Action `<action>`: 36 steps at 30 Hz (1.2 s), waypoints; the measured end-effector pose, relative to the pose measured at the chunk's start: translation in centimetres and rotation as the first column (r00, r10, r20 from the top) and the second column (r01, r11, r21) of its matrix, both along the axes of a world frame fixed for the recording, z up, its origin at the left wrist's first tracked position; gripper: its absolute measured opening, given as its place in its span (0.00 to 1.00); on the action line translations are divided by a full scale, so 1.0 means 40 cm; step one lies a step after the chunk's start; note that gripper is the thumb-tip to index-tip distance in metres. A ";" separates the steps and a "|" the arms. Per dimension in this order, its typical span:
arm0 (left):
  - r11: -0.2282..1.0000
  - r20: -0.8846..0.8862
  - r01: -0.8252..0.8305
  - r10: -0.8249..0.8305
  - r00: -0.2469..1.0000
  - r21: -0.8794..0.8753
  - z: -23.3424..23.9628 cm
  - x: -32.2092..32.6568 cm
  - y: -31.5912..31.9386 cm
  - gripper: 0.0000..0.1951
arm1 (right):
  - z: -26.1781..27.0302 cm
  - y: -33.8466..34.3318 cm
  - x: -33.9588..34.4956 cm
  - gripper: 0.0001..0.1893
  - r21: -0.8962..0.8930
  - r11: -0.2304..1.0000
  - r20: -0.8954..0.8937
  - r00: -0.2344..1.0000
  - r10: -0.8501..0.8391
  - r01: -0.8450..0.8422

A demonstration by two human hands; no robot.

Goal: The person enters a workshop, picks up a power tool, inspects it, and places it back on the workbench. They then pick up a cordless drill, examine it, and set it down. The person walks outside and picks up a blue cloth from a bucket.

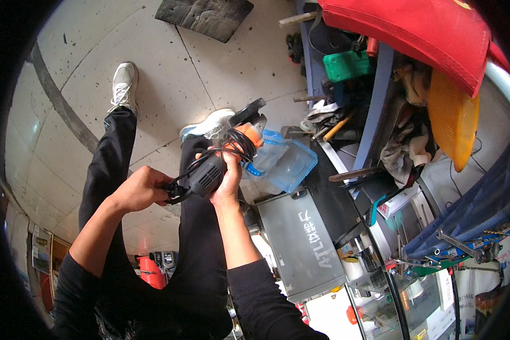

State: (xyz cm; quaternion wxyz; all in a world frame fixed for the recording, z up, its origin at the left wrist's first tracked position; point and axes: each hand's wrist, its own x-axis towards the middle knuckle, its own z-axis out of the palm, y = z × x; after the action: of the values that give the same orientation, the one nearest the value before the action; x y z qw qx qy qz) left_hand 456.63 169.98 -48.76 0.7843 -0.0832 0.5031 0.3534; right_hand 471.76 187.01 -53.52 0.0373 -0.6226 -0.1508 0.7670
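Observation:
An orange and black angle grinder (207, 176) is held in front of my legs, its dark wheel guard (247, 111) pointing away from me. My right hand (228, 180) wraps around the body near the middle. Loops of black power cord (243, 143) are wound about the orange front housing. At the rear end, my left hand (138, 190) pinches a black piece (175, 189), apparently the cord's plug end; the fingers partly cover it. Whether a disc is fitted under the guard cannot be made out.
Right of the grinder are a translucent blue plastic container (291, 163) and a grey metal case (301, 246) bearing writing. A cluttered rack holds a green box (347, 66), gloves (395, 157) and a hammer handle (339, 126). Wrenches (459, 246) lie farther right. A dark mat (204, 17) lies on the tiled floor.

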 end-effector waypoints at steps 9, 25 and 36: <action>0.954 0.244 -0.264 0.292 0.925 -0.141 -0.047 0.055 -0.020 0.08 | -0.025 0.016 0.035 0.21 -0.247 0.969 0.023 1.000 0.021 -0.015; 0.999 -0.689 0.045 -0.039 0.724 -0.010 0.119 -0.135 -0.134 0.16 | -0.238 0.586 -0.054 0.20 0.446 0.892 -0.061 0.997 -0.057 0.078; 0.963 -0.978 0.231 -0.171 0.118 -0.140 0.147 -0.240 -0.258 0.09 | -0.360 0.990 -0.172 0.20 0.647 0.758 -0.099 0.995 -0.022 0.081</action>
State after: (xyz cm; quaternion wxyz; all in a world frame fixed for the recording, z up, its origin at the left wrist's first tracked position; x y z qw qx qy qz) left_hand 447.01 159.68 -42.87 0.3086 0.2533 0.8890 0.2244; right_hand 464.90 226.59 -67.93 0.2782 -0.5416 -0.3885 0.6917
